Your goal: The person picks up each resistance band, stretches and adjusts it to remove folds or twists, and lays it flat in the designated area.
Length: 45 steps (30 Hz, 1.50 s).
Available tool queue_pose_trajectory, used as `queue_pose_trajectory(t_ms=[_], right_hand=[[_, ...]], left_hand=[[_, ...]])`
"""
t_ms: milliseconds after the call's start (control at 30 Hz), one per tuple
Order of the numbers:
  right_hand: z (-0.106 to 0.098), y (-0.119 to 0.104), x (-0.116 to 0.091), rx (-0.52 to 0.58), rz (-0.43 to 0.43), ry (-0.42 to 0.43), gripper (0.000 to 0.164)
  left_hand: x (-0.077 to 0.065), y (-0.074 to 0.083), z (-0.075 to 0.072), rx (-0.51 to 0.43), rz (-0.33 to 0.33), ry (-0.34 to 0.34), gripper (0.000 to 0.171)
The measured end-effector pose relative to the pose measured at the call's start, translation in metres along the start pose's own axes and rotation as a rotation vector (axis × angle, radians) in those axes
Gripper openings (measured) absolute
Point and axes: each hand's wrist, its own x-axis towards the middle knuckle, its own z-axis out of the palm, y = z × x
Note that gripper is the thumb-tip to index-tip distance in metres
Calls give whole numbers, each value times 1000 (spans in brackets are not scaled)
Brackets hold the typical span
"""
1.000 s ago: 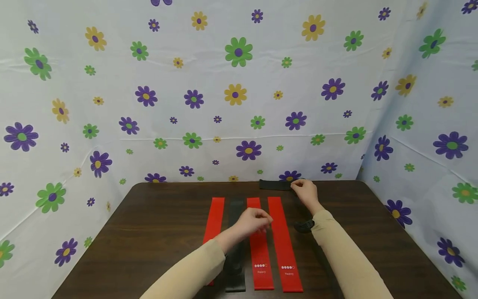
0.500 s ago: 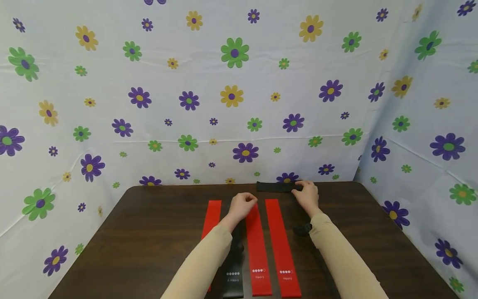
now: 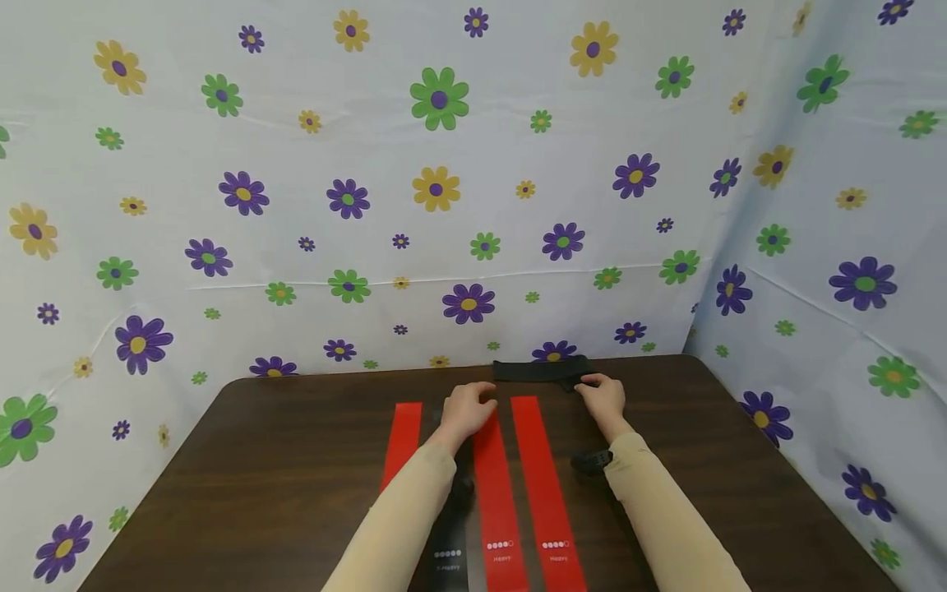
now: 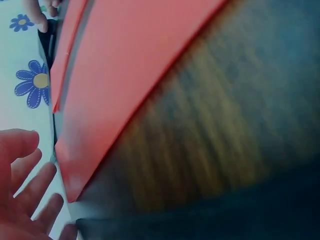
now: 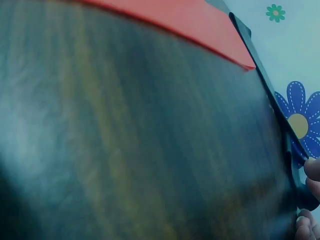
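At the table's back edge lies a black resistance band [image 3: 528,372], crosswise, its right end bent. My right hand [image 3: 602,399] pinches that right end; in the right wrist view fingertips [image 5: 312,170] meet the band's dark edge. My left hand [image 3: 466,409] is over the far ends of the middle bands, and its loosely curved fingers [image 4: 35,185] hold nothing in the left wrist view. Lengthwise lie a left red band [image 3: 402,436], a black band [image 3: 449,538] marked X-Heavy, a middle red band [image 3: 499,501] and a right red band [image 3: 546,493]. Both these red bands read Heavy.
The bands lie on a dark wood-grain table [image 3: 281,460]. A white cloth with flowers [image 3: 318,164] hangs behind it and along the right side. Black wrist gear [image 3: 592,462] sits at the right sleeve's cuff.
My left hand has moved left and away from me, off the right red band toward the far ends of the middle bands. The back black band's right end is now bent. The view has turned slightly right.
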Motion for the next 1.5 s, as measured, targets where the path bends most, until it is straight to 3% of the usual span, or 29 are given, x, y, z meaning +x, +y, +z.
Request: queue_pose_trajectory(t_ms=[167, 467, 900, 1167, 1300, 1500], right_hand=[[1, -2, 0, 4, -23, -18, 35], [-3, 1, 2, -73, -35, -62, 41], [-1, 1, 3, -72, -28, -96, 42], [-3, 0, 4, -53, -4, -148, 44], [-6, -1, 4, 12, 41, -181, 47], [-12, 2, 5, 184, 68, -199, 47]], left_hand=[[6, -1, 5, 133, -37, -52, 46], [15, 8, 10, 243, -88, -195, 57], [20, 14, 14, 283, -104, -243, 60], [21, 21, 17, 198, -120, -205, 60], [22, 24, 18, 87, -109, -162, 58], [26, 25, 18, -167, -32, 18, 42]])
